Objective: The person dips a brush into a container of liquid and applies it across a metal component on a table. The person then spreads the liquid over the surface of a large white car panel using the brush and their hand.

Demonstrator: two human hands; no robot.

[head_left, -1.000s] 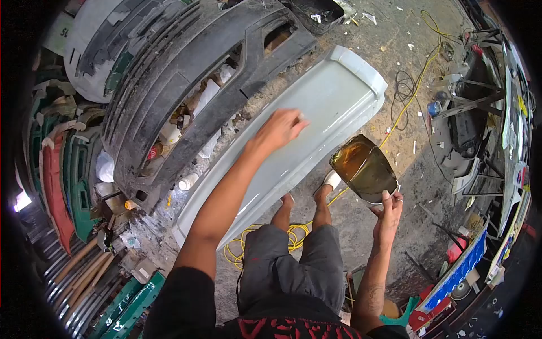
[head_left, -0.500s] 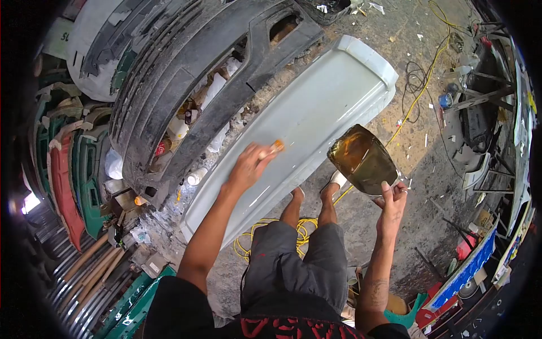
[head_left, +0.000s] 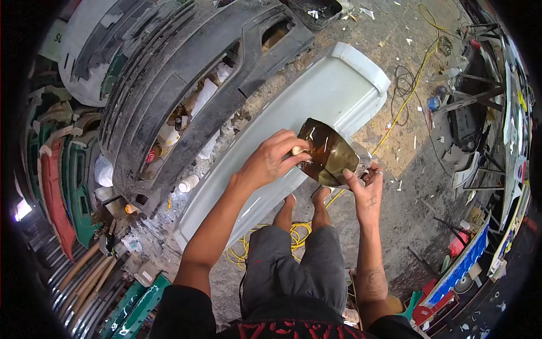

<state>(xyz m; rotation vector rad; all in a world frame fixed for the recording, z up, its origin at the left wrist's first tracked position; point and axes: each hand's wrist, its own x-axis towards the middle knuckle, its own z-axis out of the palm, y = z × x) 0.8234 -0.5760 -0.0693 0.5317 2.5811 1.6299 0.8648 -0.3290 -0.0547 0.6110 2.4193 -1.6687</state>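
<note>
My left hand [head_left: 276, 153] is closed around a small brush [head_left: 298, 150] with a pale handle. Its lower end meets the near rim of a cut-open translucent container [head_left: 330, 151], which is tilted and has amber-brown liquid inside. Whether the tip touches the liquid is hard to make out. Fingers and thumb of my right hand [head_left: 364, 179] pinch the container's right edge. Both hands are above a long, glossy, pale grey moulded panel [head_left: 305, 93] lying diagonally on the floor.
A big dark grey bumper-like part [head_left: 186, 85] lies left of the panel, with litter and a white cup [head_left: 189, 182] beside it. Yellow cable [head_left: 407, 116] runs across the floor and coils near my feet. Green and red moulded parts [head_left: 56, 192] stand at far left.
My left hand has lifted off the panel and moved right with the brush to the container. My right hand has brought the container left, tilting it towards the brush.
</note>
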